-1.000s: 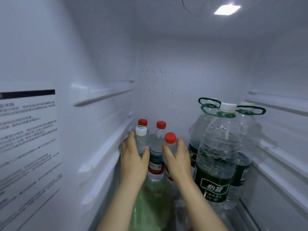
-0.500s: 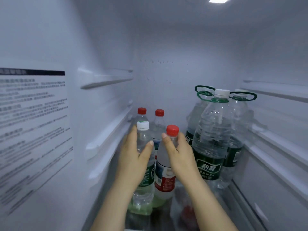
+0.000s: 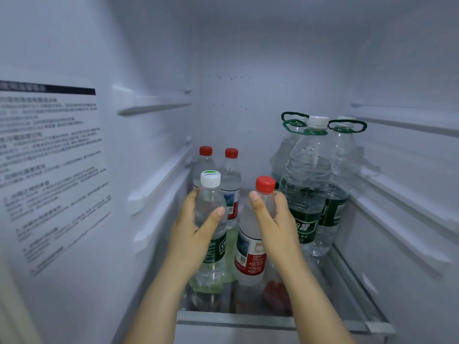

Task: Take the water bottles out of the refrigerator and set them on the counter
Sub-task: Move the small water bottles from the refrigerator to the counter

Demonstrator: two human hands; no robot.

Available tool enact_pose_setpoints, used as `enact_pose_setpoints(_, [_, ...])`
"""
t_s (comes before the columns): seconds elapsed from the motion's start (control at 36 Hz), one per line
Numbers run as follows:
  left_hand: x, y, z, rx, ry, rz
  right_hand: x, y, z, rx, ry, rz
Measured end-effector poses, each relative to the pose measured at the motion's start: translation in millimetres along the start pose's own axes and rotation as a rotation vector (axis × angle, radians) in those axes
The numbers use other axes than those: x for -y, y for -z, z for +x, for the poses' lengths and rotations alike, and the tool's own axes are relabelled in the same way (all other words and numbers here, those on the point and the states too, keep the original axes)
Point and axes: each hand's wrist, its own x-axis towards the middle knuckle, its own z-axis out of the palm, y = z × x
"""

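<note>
Drawing two forward at once
Both have left the back pair [image 3: 232, 175]: left hand [image 3: 196, 234] grips the white-capped bottle [image 3: 211, 202], right hand [image 3: 275, 227] the red-capped bottle [image 3: 250, 247]; counter next

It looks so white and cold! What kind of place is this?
Most likely the inside of a refrigerator: white shelf rails on the walls, a glass shelf, and stored water bottles, like the white-capped bottle and the front red-capped bottle.

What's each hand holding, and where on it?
Left hand grips the white-capped bottle around its upper body; right hand grips the front red-capped bottle by its shoulder.
</note>
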Motion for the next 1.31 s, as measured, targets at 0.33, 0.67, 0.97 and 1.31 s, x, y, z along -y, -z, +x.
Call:
enact_pose_setpoints(0.33, [40, -1, -16, 0.022, 0.182, 0.084, -35, 6, -26, 0.104, -0.153, -0.009])
enact_pose_setpoints(0.67, [31, 3, -45, -0.070, 0.138, -0.005, -33, 14, -56, -0.029, -0.156, -0.021])
enact_pose_setpoints(0.97, [1, 20, -70, 0.062, -0.004, -0.137, 14, 16, -101, -0.188, -0.071, 0.054])
enact_pose_setpoints(1.31, [-34, 15, -110, 0.261, -0.140, -0.211, 62, 43, -179, -0.545, -0.035, 0.048])
